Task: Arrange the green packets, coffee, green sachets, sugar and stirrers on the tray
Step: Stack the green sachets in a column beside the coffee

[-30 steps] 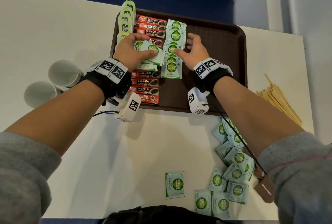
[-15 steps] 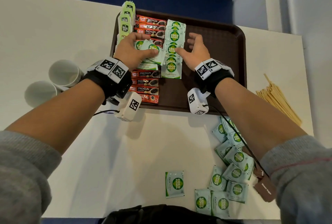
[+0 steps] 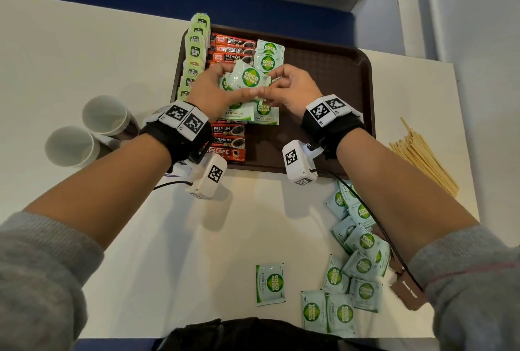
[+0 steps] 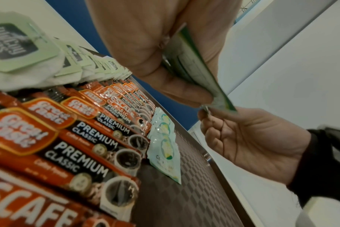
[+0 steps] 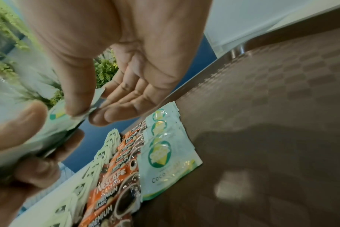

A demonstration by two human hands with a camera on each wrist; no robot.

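Over the brown tray [image 3: 332,75], my left hand [image 3: 213,91] grips a small stack of green-and-white Coco Natura sugar sachets [image 3: 249,77]. My right hand [image 3: 292,89] pinches the stack's right edge between thumb and forefinger; the pinch on the stack [image 5: 54,127] shows in the right wrist view. On the tray lie a column of green packets [image 3: 195,52], a column of coffee sachets [image 3: 230,41] and a row of sugar sachets [image 3: 268,55]. Wooden stirrers [image 3: 422,159] lie on the table right of the tray.
Several loose sugar sachets [image 3: 357,252] are scattered on the white table at the near right, and one sachet [image 3: 269,284] lies apart at the near middle. Two white cups [image 3: 105,114] [image 3: 70,146] stand left of the tray. The tray's right half is bare.
My right hand left the sachet row on the tray and came over to pinch the stack. My left hand lifted the stack slightly towards the right hand.
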